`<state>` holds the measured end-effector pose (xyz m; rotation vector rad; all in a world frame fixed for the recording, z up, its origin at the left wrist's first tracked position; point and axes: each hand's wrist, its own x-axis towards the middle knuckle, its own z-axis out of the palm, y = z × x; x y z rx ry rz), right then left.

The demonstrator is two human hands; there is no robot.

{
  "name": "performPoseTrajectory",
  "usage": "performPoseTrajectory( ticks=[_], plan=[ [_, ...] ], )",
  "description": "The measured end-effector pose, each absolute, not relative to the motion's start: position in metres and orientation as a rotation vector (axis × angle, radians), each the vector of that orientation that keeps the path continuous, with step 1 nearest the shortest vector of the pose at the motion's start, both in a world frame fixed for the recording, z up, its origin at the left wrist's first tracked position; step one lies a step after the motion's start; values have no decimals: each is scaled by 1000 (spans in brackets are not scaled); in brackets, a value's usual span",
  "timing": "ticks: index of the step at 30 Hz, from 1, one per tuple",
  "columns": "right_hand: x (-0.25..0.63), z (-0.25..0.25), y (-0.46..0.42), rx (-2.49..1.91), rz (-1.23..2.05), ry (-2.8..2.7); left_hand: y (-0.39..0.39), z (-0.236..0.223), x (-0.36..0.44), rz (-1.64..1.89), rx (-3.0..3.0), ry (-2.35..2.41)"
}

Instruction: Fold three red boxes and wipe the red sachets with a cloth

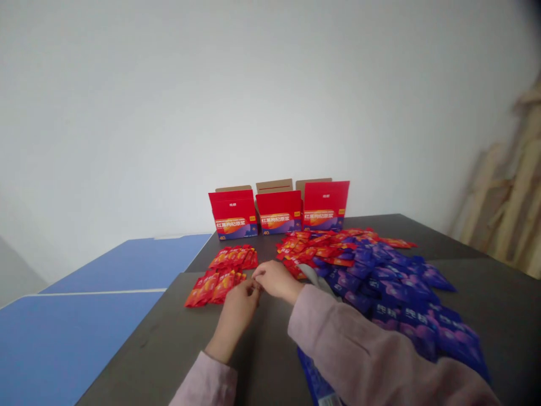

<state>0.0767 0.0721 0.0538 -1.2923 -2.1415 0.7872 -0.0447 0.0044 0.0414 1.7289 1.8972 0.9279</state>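
Note:
My left hand and my right hand meet above the dark table, their fingertips pinched close together. Whatever lies between the fingers, if anything, is too small or hidden to make out. Just left of them are red sachets in two groups, a nearer one beside my left hand and a farther one. Behind my right hand spreads a loose heap of red sachets. Blue-purple sachets are piled right of my right forearm. Partly under that forearm lies a blue package with a white label.
Three red cartons with raised flaps, left, middle and right, line the back of the table. A silvery grey strip shows by my right sleeve. Blue tabletop adjoins on the left; wooden pieces lean at right.

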Motion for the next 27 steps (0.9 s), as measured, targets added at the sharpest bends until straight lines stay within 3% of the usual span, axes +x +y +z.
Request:
performPoseTrajectory(
  ticks=[11,18,23,27],
  plan=[
    [228,20,72,-1404,732,-1902,5,20,68,797,2069,1876],
    [254,1,87,-1483,626,-1927,-4,-5,101,581,2240,1805],
    [230,11,107,-1381,542,-2025,14,-15,86,934,1849,1756],
    [206,14,124,-1196,274,-2294,29,-13,51,1305,1322,1729]
  ],
)
